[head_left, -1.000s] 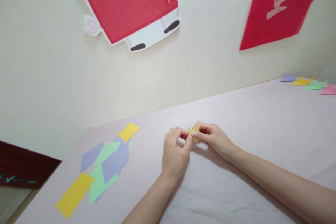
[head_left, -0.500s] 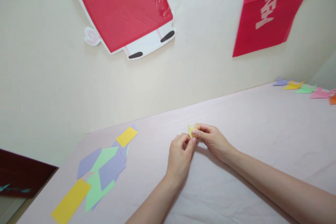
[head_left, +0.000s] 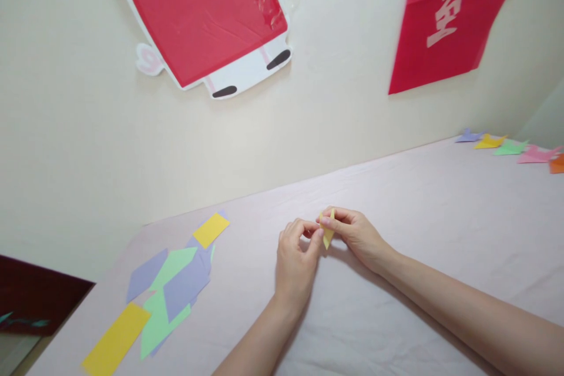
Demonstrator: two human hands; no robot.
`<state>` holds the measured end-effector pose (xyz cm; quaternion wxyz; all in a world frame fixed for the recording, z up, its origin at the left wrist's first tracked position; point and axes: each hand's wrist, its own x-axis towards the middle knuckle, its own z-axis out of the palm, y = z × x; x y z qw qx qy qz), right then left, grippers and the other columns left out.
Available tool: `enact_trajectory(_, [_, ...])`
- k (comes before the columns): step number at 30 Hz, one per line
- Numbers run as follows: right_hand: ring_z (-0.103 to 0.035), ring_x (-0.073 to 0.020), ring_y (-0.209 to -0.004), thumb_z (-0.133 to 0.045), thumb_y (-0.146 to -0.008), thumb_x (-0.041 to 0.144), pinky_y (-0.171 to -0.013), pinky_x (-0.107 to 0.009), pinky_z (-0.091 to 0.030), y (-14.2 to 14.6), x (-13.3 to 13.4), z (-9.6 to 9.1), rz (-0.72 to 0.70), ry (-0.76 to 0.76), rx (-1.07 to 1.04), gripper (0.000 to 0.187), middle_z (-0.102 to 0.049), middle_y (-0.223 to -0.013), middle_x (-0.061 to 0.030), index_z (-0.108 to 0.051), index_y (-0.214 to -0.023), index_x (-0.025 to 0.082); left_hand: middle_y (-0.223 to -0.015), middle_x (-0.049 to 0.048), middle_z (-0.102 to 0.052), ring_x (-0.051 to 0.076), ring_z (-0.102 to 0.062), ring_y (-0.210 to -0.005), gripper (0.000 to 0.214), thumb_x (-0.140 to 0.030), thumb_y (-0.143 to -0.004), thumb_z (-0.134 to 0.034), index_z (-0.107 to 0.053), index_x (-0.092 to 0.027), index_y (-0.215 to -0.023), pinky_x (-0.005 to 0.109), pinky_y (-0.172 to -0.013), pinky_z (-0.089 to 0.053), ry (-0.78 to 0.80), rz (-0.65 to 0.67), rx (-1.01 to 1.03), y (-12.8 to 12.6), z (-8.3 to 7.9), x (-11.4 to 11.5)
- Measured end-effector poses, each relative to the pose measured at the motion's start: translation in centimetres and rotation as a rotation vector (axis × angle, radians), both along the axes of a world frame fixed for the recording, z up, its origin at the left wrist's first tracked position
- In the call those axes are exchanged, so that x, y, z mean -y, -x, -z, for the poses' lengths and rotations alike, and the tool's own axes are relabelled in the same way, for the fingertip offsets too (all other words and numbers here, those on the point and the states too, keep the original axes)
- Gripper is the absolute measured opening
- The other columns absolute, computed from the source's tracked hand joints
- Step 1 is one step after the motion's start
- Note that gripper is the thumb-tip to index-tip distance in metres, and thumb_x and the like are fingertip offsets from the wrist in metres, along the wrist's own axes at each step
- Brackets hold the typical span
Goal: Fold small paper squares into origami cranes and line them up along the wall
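Between my hands, above the middle of the cloth-covered surface, is a small folded piece of pale yellow paper (head_left: 327, 238) with pointed ends. My right hand (head_left: 359, 235) pinches it between thumb and fingers from the right. From the left, my left hand (head_left: 297, 255) has its thumb and index finger closed at the paper's left edge. The fingers cover part of the folds.
Loose sheets lie at the left: yellow (head_left: 117, 339), purple (head_left: 187, 288) and green (head_left: 154, 329). Several folded paper shapes, among them a green one (head_left: 510, 148) and a pink one (head_left: 537, 155), line the far right edge by the wall (head_left: 343, 111).
The folded paper has turned in my fingers; a point now faces downward below my right thumb. My left hand has shifted slightly left. The loose sheets lie as before.
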<state>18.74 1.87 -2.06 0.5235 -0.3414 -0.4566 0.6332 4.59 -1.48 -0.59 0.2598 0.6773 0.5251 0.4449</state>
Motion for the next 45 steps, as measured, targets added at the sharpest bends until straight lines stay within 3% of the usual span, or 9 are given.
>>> enact_trajectory(6, [-0.048,-0.0127,-0.065,-0.078,-0.071,0.039,-0.062,-0.026,-0.039,-0.1,0.0,0.3,0.035,-0.009,0.013,0.025,-0.055,-0.068,0.0023,-0.064,-0.071,0.018,-0.075,-0.0022,-0.062,0.018,-0.056,-0.079,0.016,-0.018,-0.086,-0.059,-0.057,-0.021,-0.071,0.031,-0.078,-0.038,-0.008,-0.025,-0.068,-0.1,0.0,0.1])
enact_trajectory(12, [-0.052,-0.0138,-0.070,-0.077,-0.072,0.039,-0.065,-0.026,-0.042,0.1,0.1,0.3,-0.007,-0.017,-0.022,0.025,-0.058,-0.076,0.0018,-0.066,-0.083,0.020,-0.079,-0.0004,-0.063,0.017,-0.057,-0.081,0.014,-0.024,-0.089,-0.056,-0.059,-0.021,-0.076,0.029,-0.077,-0.041,0.009,-0.017,0.050,0.0,0.2,0.0])
enact_trajectory(17, [-0.051,-0.0142,-0.068,-0.076,-0.073,0.040,-0.065,-0.028,-0.042,0.0,0.1,0.1,0.018,-0.044,0.012,0.027,-0.056,-0.072,0.0014,-0.060,-0.068,0.019,-0.079,-0.0003,-0.063,0.017,-0.057,-0.081,0.012,-0.025,-0.088,-0.058,-0.059,-0.020,-0.077,0.028,-0.078,-0.043,0.007,-0.023,0.077,0.0,0.0,-0.1])
enact_trajectory(29, [-0.051,-0.0150,-0.070,-0.073,-0.076,0.040,-0.064,-0.027,-0.039,0.0,0.3,-0.1,0.045,-0.141,0.147,0.023,-0.058,-0.072,0.0019,-0.063,-0.072,0.020,-0.082,-0.0002,-0.063,0.017,-0.057,-0.082,0.006,-0.023,-0.086,-0.060,-0.061,-0.020,-0.081,0.028,-0.080,-0.043,-0.042,-0.047,0.154,0.2,-0.5,-0.3])
enact_trajectory(33, [-0.053,-0.0169,-0.073,-0.071,-0.079,0.041,-0.067,-0.029,-0.040,-0.1,0.4,-0.3,0.091,-0.250,0.242,0.023,-0.060,-0.075,-0.0003,-0.065,-0.072,0.020,-0.079,-0.0003,-0.062,0.016,-0.056,-0.080,0.009,-0.024,-0.086,-0.060,-0.062,-0.019,-0.079,0.027,-0.078,-0.042,0.001,-0.020,0.198,0.1,-0.7,-0.2])
enact_trajectory(40, [-0.054,-0.0201,-0.081,-0.061,-0.091,0.036,-0.077,-0.034,-0.041,-0.5,0.6,-0.8,0.204,-0.662,0.534,0.022,-0.063,-0.078,-0.0032,-0.066,-0.077,0.021,-0.074,-0.0006,-0.062,0.016,-0.055,-0.076,0.019,-0.033,-0.086,-0.061,-0.063,-0.018,-0.074,0.027,-0.074,-0.040,0.088,-0.046,0.245,0.4,-0.8,-0.3])
enact_trajectory(45, [-0.056,-0.0211,-0.086,-0.059,-0.094,0.031,-0.080,-0.036,-0.041,-0.5,0.5,-0.4,0.254,-0.772,0.630,0.014,-0.066,-0.085,-0.0039,-0.070,-0.089,0.023,-0.073,-0.0006,-0.063,0.016,-0.054,-0.074,0.017,-0.031,-0.082,-0.063,-0.065,-0.018,-0.072,0.026,-0.073,-0.040,0.190,-0.014,0.430,0.2,-0.8,-0.5])
